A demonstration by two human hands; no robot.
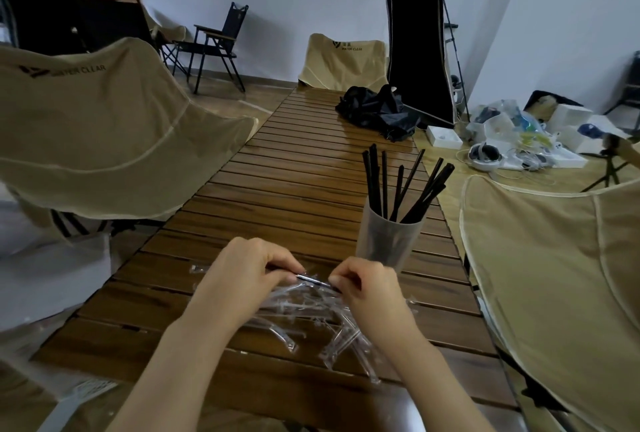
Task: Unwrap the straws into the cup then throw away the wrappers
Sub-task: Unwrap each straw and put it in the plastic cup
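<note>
A wrapped straw (313,279) is being pinched by the left hand (242,275) and right hand (367,287). Black straws (401,185) are being held in the cup (386,241), far right on the counter (277,189).

one cup (386,241) beyond the right hand (369,289), about nine black straws (398,185) in it, one wrapped straw (313,279) between both hands, wrappers (311,320) under the hands uncountable

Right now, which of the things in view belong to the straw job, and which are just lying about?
Job:
wrapped straw, held between left hand and right hand
cup holding black straws
empty wrappers on the table

Lying about:
black bag
camp chairs
boxes and headset clutter on the floor
</note>
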